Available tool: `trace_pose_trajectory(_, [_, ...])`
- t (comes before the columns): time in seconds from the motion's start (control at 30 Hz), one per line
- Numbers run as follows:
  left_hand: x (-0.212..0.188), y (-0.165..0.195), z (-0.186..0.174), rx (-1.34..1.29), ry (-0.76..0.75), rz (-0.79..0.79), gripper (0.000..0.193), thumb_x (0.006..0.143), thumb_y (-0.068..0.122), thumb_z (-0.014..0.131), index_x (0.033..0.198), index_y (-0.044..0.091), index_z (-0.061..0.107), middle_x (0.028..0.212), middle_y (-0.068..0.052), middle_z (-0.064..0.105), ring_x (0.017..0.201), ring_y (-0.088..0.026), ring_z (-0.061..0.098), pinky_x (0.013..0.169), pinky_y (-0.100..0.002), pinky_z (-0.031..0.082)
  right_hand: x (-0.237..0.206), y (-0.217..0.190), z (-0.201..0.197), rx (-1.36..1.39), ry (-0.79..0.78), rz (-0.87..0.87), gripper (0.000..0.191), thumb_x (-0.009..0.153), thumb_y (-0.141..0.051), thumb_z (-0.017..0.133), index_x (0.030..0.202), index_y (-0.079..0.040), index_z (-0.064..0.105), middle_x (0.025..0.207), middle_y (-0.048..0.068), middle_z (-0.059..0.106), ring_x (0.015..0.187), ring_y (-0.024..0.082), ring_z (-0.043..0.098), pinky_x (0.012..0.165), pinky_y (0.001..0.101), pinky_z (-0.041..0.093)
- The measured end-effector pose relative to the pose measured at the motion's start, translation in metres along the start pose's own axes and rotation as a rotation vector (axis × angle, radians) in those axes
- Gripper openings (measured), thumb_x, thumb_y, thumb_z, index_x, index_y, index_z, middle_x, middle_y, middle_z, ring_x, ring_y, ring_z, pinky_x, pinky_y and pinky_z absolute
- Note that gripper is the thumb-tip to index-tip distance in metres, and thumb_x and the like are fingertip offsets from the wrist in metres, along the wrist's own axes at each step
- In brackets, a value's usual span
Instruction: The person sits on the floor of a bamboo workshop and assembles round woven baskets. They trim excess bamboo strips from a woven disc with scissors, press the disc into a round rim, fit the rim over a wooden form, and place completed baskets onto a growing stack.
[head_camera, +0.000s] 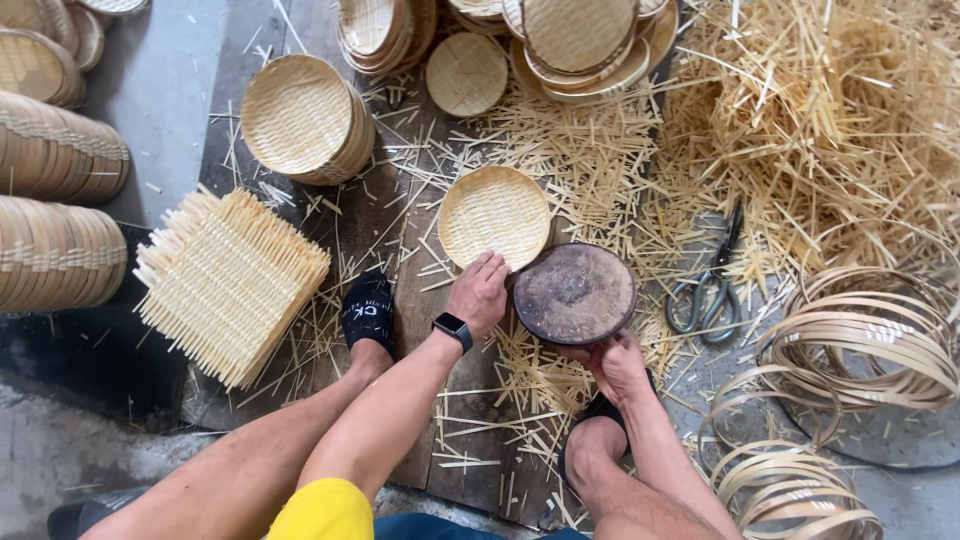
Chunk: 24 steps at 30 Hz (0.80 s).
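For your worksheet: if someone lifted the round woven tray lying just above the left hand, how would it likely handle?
The woven tray probably feels light, being thin woven strips. Its shallow, flat shape suggests it would lie steady rather than roll. The weave may flex slightly, though the rim likely stiffens it.

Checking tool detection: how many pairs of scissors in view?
1. The scissors lie on the floor right of the dark round block, beside the offcut pile; straw could hide others.

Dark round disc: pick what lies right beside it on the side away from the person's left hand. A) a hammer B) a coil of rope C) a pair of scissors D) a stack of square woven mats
C: the scissors lie among the bamboo offcuts just past the dark round disc, opposite the left hand.
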<state>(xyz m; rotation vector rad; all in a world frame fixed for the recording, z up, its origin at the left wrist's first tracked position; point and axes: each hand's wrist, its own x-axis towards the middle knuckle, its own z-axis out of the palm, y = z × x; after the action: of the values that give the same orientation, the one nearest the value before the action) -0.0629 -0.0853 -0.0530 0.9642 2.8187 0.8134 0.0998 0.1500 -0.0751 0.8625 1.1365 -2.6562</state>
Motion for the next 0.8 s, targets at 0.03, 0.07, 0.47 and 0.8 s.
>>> trace_pose_trajectory(0.03, [0.001,0.0,-0.002,0.017,-0.008,0.005,0.034,0.084,0.005,0.062,0.117,-0.003,0.068,0.131,-0.022,0.065,0.129,-0.038,0.056,0.111,-0.044,0.042,-0.002,-0.002,0.003,-0.042,0.015,0.016,0.041,0.091,-0.006,0.06,0.129,0.008,0.055,0.12,0.021,0.067,0.102,0.032,0.071,0.084,0.0515,0.064])
trace_pose_trajectory(0.07, [0.003,0.0,-0.002,0.033,-0.015,0.013,0.038,0.08,0.007,0.064,0.117,-0.005,0.068,0.131,-0.025,0.064,0.128,-0.04,0.055,0.109,-0.045,0.041,-0.004,-0.006,0.005,-0.086,0.029,0.029,0.037,0.095,-0.005,0.055,0.128,0.011,0.056,0.116,0.023,0.068,0.098,0.034,0.072,0.081,0.0517,0.066])
trace_pose_trajectory(0.47, [0.009,-0.05,-0.031,0.227,-0.079,0.177,0.039,0.093,-0.003,0.053,0.127,0.008,0.068,0.136,-0.014,0.067,0.13,-0.028,0.06,0.115,-0.041,0.043,-0.05,-0.038,0.022,-0.392,0.292,-0.035,0.037,0.099,-0.022,0.06,0.123,0.005,0.054,0.109,0.021,0.071,0.082,0.033,0.074,0.061,0.0407,0.065])
trace_pose_trajectory(0.8, [0.06,-0.193,-0.17,0.643,0.213,-0.065,0.034,0.091,-0.003,0.062,0.12,0.011,0.073,0.127,-0.009,0.073,0.121,-0.024,0.066,0.109,-0.036,0.05,-0.047,-0.024,0.003,-0.424,0.298,0.005,0.034,0.1,-0.024,0.058,0.119,0.004,0.053,0.1,0.022,0.072,0.074,0.033,0.074,0.056,0.0399,0.062])
